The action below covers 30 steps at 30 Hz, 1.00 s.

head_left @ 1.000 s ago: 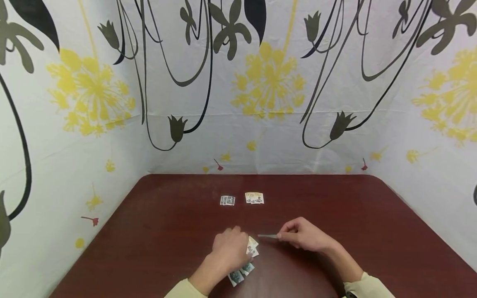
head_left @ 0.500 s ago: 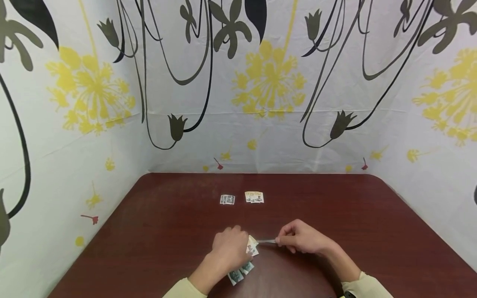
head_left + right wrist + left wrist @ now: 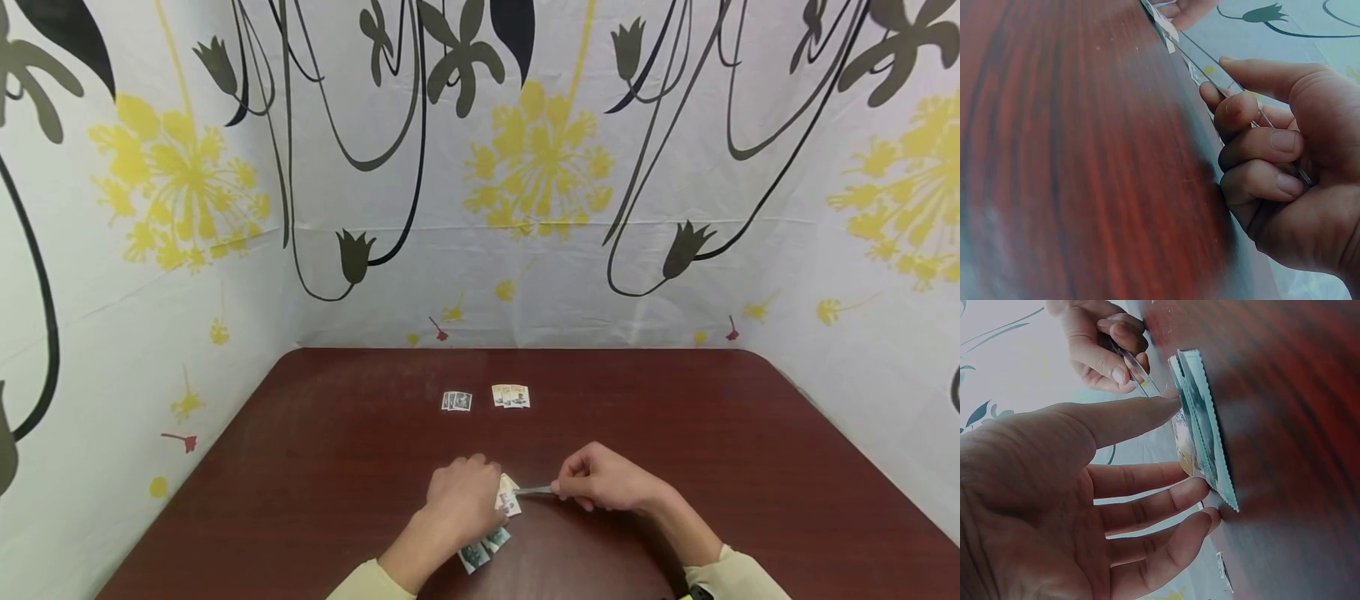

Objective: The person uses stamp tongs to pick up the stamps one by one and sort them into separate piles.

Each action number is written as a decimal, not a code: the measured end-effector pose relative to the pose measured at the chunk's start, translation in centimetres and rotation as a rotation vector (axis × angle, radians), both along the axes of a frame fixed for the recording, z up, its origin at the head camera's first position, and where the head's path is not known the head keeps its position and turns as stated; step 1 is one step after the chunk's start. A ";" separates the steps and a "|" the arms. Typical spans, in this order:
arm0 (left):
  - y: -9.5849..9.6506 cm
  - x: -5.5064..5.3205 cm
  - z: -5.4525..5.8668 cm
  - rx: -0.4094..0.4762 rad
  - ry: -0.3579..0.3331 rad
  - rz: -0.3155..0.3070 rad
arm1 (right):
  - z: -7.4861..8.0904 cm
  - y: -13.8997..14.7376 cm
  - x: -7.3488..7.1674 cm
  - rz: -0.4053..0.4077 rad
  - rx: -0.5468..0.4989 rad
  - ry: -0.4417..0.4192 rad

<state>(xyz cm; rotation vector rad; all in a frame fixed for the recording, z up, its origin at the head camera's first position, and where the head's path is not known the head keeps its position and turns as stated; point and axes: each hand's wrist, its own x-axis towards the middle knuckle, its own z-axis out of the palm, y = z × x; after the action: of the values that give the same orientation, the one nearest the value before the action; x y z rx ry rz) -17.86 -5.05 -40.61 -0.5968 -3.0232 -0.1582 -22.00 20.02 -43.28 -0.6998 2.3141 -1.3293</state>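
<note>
My left hand (image 3: 465,502) rests over several overlapping postage stamps on the table, its fingers lightly bent and the straight thumb touching their edge. The near blue-green stamps (image 3: 475,556) have toothed edges, plain in the left wrist view on the front blue-green stamp (image 3: 1216,434). Past the hand's right side show pale yellowish stamps (image 3: 507,497). My right hand (image 3: 611,479) pinches metal tweezers (image 3: 534,490) between thumb and fingers. The tweezers' tips overlap the pale stamps. In the right wrist view, the tweezers (image 3: 1205,74) have their two arms apart. My left palm hides part of the stamps.
Farther back on the dark red table (image 3: 360,467) lie two fanned groups: grey stamps (image 3: 457,402) and, to their right, yellowish stamps (image 3: 512,397). A patterned white cloth (image 3: 480,283) hangs around the table's back and sides.
My right hand has moved slightly left and toward me, bringing the tweezers' tips from beside the pale stamps onto them. The left hand has stayed in place.
</note>
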 end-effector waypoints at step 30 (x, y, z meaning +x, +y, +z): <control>0.0 0.0 -0.1 -0.001 -0.013 -0.018 | -0.4 -0.4 0.0 0.059 -0.020 0.031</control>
<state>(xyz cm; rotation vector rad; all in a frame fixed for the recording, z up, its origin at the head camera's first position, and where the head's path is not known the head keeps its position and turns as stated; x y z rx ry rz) -17.84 -5.00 -40.76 -0.6260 -3.0310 -0.1622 -21.96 19.66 -43.64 -0.7943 2.2884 -1.3265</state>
